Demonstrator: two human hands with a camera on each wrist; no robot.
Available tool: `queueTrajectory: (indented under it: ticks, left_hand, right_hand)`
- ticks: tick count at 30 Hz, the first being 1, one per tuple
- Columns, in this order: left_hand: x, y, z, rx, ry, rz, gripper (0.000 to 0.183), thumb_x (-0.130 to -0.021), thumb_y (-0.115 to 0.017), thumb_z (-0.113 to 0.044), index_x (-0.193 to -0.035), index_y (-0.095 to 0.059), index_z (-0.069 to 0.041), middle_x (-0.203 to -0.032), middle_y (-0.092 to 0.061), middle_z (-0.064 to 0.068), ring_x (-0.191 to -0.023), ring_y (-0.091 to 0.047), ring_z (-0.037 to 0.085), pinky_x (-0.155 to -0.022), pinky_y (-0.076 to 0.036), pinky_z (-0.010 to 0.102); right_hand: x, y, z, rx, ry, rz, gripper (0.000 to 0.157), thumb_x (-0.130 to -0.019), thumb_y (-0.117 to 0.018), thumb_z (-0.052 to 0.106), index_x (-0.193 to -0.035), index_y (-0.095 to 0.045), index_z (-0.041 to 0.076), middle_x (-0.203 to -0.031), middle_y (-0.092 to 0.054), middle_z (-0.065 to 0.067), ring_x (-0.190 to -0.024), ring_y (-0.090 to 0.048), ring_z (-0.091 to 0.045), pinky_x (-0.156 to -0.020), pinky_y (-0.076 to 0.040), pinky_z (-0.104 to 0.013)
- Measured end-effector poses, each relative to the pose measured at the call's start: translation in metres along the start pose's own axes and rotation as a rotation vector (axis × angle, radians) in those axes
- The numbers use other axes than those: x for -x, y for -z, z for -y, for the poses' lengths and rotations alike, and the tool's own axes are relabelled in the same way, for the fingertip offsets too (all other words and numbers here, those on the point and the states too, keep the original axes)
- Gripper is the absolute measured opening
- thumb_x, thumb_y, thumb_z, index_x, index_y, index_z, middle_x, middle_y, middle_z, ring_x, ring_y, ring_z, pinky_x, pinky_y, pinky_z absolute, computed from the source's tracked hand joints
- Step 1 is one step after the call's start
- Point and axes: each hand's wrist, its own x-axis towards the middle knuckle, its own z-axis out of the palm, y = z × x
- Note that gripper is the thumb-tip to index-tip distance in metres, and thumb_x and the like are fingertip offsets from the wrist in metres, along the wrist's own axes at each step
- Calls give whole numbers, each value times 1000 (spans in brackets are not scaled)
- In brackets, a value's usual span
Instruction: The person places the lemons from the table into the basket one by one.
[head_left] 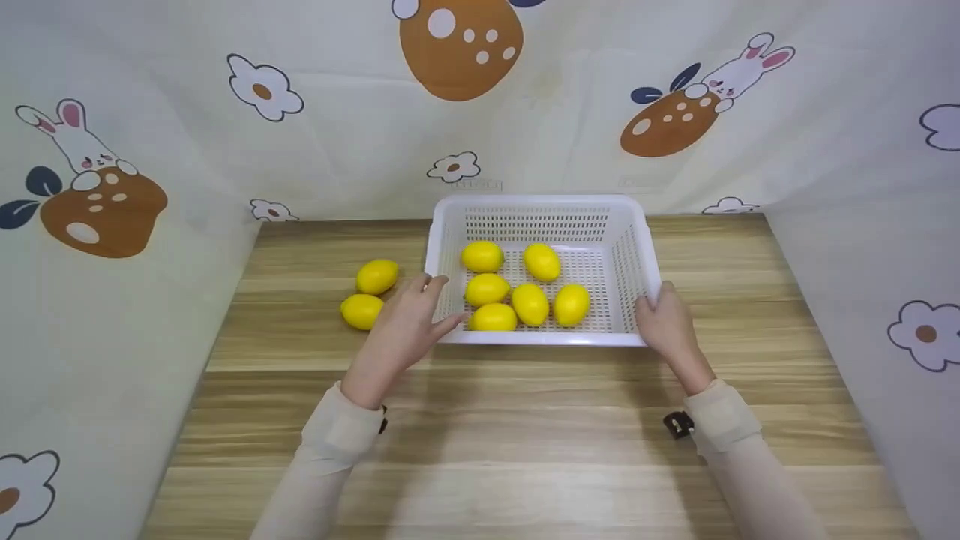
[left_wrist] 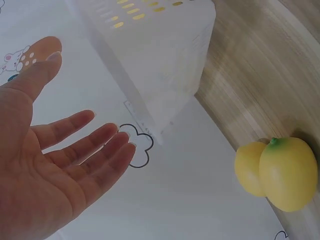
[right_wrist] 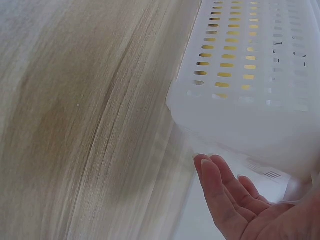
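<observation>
A white plastic basket (head_left: pixel 540 339) with slotted walls stands on the table and holds several yellow lemons (head_left: pixel 571 304). My right hand (head_left: pixel 667 321) grips the basket's right rim near the front corner, thumb on top; in the right wrist view its fingers (right_wrist: pixel 212 182) reach along the outside of the wall. At the left side, my left hand (head_left: pixel 409 319) is spread beside the front corner, its thumb overlapping the rim in the head view. The left wrist view shows that palm bare, fingers (left_wrist: pixel 107 165) loosely extended. Just left of this hand lie two more lemons (head_left: pixel 377 277).
The wooden table (head_left: pixel 525 450) is bounded at the back and sides by a pale cloth (head_left: pixel 352 135) printed with rabbits and flowers. The basket's back rim stands close to the rear cloth. A small black clip (head_left: pixel 679 424) shows at the right cuff.
</observation>
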Motion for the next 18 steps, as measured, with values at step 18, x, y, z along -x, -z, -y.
queueTrajectory:
  ticks: [18]
  left_hand:
    - [20, -10, 24, 16, -7, -123, 66, -96, -80, -34, -139, -58, 10, -127, -63, 28, -111, -62, 42, -100, -56, 52]
  right_hand:
    - [0, -1, -1, -9, -3, -8, 33, -105, -46, 13, -120, -48, -17, -94, -58, -25, -86, -63, -41, -77, -55, -56]
